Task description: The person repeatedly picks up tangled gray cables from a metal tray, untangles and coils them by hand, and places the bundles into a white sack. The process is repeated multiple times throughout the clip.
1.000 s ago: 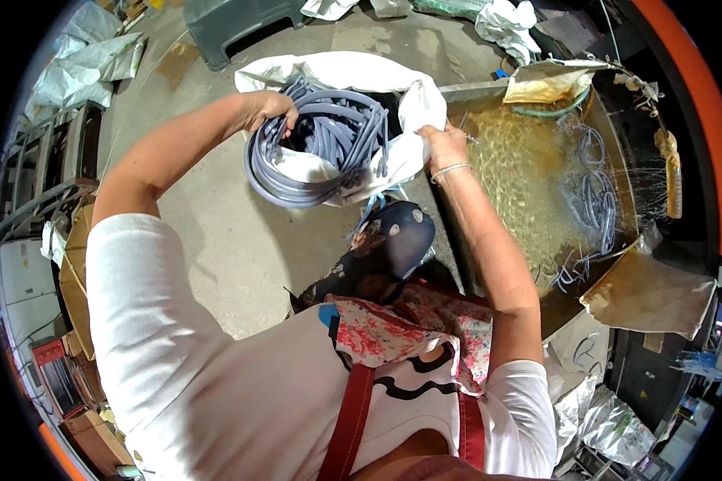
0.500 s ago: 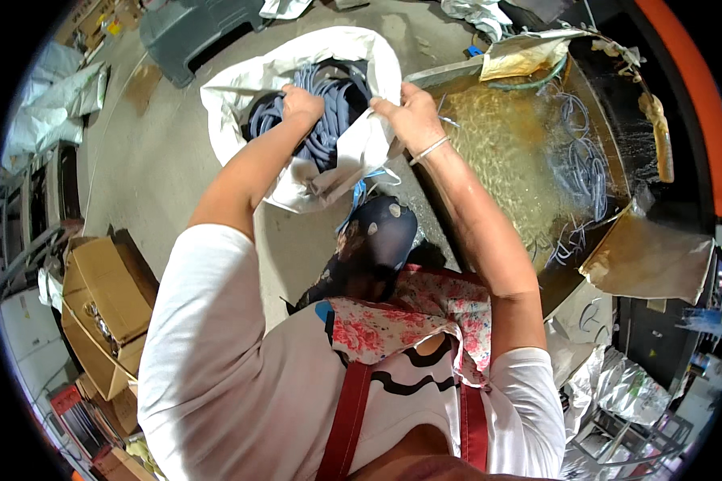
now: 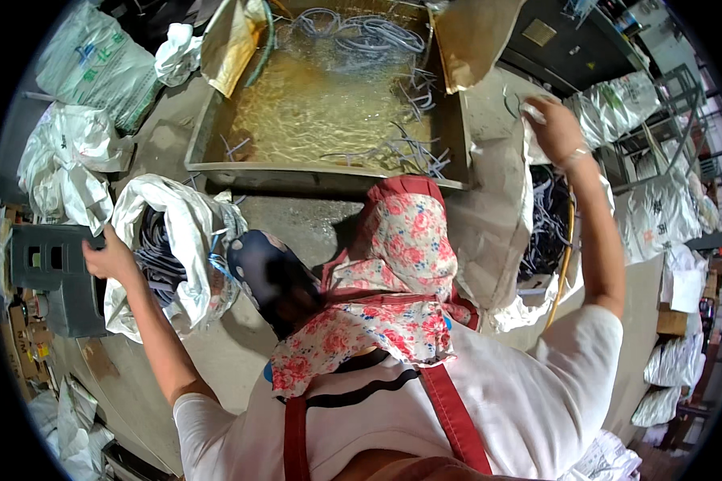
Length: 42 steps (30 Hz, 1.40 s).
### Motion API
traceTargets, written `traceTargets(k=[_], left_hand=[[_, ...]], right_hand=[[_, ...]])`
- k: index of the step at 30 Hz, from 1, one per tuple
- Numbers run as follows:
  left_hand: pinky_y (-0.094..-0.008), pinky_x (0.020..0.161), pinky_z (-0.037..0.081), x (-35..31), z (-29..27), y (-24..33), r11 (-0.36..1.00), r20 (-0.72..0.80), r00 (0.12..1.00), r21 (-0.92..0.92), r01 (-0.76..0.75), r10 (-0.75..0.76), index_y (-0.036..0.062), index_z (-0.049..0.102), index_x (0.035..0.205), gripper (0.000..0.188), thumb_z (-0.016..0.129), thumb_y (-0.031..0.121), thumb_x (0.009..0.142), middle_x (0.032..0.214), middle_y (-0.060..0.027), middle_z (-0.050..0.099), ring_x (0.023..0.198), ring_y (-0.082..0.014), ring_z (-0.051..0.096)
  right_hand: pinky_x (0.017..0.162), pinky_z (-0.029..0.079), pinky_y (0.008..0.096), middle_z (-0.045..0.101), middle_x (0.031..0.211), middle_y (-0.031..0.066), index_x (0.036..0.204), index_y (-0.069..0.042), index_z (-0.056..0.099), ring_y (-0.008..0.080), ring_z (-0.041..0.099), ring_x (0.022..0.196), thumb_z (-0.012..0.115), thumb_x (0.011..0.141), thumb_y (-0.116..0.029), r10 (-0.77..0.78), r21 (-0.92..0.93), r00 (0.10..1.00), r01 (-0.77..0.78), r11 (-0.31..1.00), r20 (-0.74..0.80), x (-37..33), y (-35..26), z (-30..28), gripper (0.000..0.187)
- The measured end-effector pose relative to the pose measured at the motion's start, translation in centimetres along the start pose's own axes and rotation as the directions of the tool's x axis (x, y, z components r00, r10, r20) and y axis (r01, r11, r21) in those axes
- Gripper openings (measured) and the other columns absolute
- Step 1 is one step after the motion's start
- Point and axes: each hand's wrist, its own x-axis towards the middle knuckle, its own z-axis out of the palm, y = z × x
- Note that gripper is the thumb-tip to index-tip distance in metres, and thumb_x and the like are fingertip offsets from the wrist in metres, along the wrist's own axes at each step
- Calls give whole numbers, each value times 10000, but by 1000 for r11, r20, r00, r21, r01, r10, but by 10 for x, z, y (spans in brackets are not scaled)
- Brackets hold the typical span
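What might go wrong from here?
The left sack gapes open, so its coils might spill if it tips. The right forearm is close to the yellow rod at the right sack and might knock it. Loose strips lie jumbled in the trough and could tangle.

Around me spreads a stained grey floor (image 3: 225, 365); a dark grey plastic stool (image 3: 64, 297) stands to my left, a black cabinet (image 3: 573, 48) ahead on my right.
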Motion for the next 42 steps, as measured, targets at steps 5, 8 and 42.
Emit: traceTargets(k=[5, 8, 42], left_hand=[[-349, 831, 397, -25, -21, 176, 672, 143, 940, -732, -110, 309, 18, 568, 1061, 403, 682, 221, 732, 1121, -137, 492, 1041, -249, 436], [-331, 823, 409, -82, -16, 246, 598, 192, 883, -793, -117, 428, 82, 588, 1037, 316, 662, 190, 749, 1119, -101, 489, 1019, -221, 459], [-368, 786, 456, -233, 76, 304, 807, 879, 156, -476, 351, 451, 9, 626, 872, 273, 616, 189, 667, 885, -206, 610, 887, -318, 584]], right_hand=[[718, 469, 429, 621, 852, 200, 839, -8, 639, 378, 587, 811, 548, 795, -277, 472, -384, 857, -372, 845, 208, -167, 188, 8, 288], [431, 463, 368, 566, 578, 150, 663, 71, 552, 245, 573, 475, 577, 798, -421, 790, -342, 351, -759, 554, 502, -218, 146, 12, 511], [883, 393, 328, 515, 1116, 115, 1264, -55, 406, 226, 493, 1016, 410, 919, -178, 775, 240, 582, -739, 630, -246, -520, 176, -31, 366]])
